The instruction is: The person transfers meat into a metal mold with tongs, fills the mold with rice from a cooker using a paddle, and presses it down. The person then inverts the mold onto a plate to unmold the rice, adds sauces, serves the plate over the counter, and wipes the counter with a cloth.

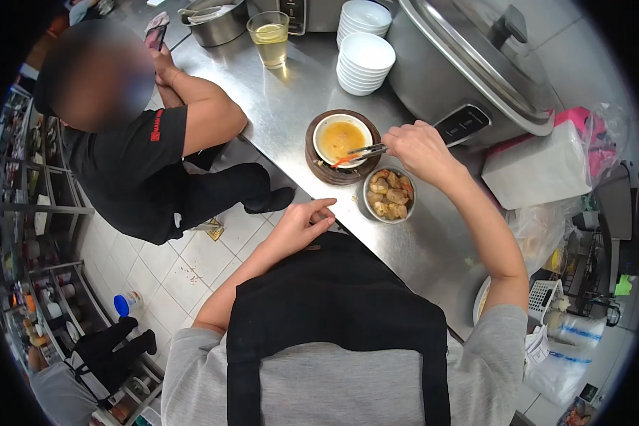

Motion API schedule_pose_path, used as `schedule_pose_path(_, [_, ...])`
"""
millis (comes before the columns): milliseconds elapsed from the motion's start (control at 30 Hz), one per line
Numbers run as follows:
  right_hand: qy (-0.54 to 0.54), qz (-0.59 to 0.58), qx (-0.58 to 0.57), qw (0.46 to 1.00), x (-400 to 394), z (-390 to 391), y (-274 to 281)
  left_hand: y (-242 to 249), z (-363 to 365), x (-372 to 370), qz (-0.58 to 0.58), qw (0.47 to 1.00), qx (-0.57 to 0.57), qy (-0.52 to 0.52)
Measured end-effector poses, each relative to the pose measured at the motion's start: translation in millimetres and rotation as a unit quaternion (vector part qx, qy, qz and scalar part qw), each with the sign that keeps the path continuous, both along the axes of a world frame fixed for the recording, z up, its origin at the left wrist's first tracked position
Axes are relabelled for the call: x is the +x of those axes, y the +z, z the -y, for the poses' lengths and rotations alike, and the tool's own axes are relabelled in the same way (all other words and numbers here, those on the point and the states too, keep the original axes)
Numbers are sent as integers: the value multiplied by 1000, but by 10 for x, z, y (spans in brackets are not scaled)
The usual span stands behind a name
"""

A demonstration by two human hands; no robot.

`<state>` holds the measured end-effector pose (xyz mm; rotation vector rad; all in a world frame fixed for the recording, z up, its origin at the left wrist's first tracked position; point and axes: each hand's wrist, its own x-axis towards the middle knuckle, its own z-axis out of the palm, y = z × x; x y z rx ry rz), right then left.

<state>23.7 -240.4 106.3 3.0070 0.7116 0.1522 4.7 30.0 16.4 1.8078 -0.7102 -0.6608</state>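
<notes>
a: your right hand (422,153)?
b: grasping tongs (370,150), long axis leading left over the soup bowl (342,116); orange strip (343,160) at the bowl's near rim.
a: your left hand (302,224)?
b: released, farther from the bowl.

On the steel counter (433,248), a round white soup bowl (317,140) sits in a round brown wooden holder (330,177) — left of a round grey food bowl (391,219), before stacked round white bowls (364,74).

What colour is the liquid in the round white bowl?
Orange-yellow liquid, clearest in the head view.
</notes>
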Motion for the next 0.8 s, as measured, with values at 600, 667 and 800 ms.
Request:
schedule_pose_path(600, [-36, 13, -52, 998, -74, 94, 326, 10, -273, 264, -44, 998, -19, 40])
schedule_pose_path(667, [-56, 12, -51, 997, -254, 183, 419, 49, -215, 281, -34, 999, -6, 24])
schedule_pose_path(800, [-94, 12, -54, 994, -630, 285, 603, 60, -82, 271, -18, 1000, -6, -6])
